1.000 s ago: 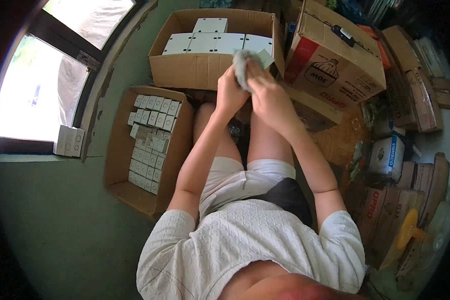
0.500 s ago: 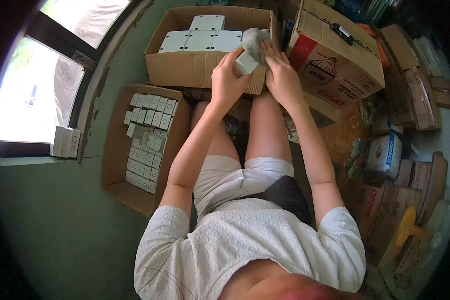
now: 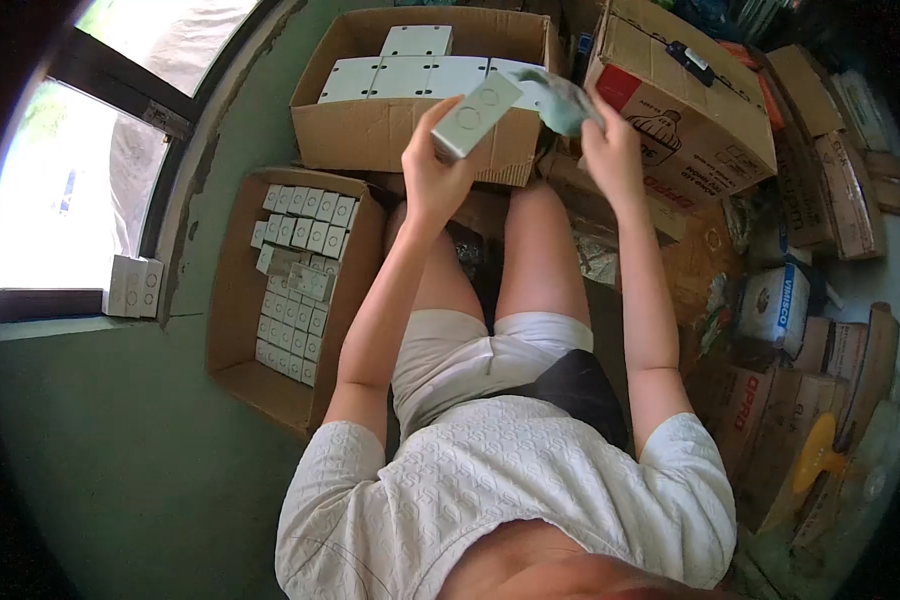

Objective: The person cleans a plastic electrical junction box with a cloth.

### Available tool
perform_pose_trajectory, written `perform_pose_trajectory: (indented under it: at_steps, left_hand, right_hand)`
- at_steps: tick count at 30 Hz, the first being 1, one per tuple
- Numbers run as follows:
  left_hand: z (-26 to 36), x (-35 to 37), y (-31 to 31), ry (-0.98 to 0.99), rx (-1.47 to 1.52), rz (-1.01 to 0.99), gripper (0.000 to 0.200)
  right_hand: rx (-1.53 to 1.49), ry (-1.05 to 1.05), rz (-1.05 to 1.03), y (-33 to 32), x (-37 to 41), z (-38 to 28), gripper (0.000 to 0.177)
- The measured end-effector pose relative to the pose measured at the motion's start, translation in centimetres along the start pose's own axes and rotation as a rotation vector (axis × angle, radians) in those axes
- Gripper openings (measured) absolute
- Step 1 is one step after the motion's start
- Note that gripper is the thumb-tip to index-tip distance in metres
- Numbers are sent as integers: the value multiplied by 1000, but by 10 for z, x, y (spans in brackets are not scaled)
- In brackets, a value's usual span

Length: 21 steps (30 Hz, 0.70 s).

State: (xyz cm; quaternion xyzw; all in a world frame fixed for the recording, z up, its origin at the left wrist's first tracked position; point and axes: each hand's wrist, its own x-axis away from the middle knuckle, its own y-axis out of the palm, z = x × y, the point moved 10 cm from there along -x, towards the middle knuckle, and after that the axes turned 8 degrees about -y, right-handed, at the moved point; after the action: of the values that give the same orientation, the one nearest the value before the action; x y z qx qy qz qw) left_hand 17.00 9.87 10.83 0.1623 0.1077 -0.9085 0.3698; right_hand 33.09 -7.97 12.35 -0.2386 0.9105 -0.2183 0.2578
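Left hand (image 3: 432,172), raised: fingers closed round the lower end of a white box (image 3: 476,114), which was tilted face-up, seemingly to keep its face in sight. Right hand (image 3: 610,140), level with the left and apart from it, pinched a grey-green cloth (image 3: 562,98) clear of the box. Just beyond both hands stood an open carton (image 3: 370,140) of like boxes (image 3: 410,75); down from the left hand, a second carton (image 3: 232,300) held smaller boxes (image 3: 300,260) in rows; beside the right hand was a bulb-printed carton (image 3: 685,130).
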Motion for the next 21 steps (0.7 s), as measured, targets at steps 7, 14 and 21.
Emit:
perform_pose_trajectory:
  at_steps: [7, 14, 21]
  left_hand:
    - [13, 9, 20, 156, 184, -63, 55]
    - [-27, 21, 51, -487, 694, -387, 79]
    - [-11, 11, 40, 52, -295, -275, 85]
  right_hand:
    - [-516, -74, -173, 40, 17, -52, 52]
    - [-261, -365, -164, 23, 11, -74, 45]
    - [76, -612, -192, 33, 31, -100, 39]
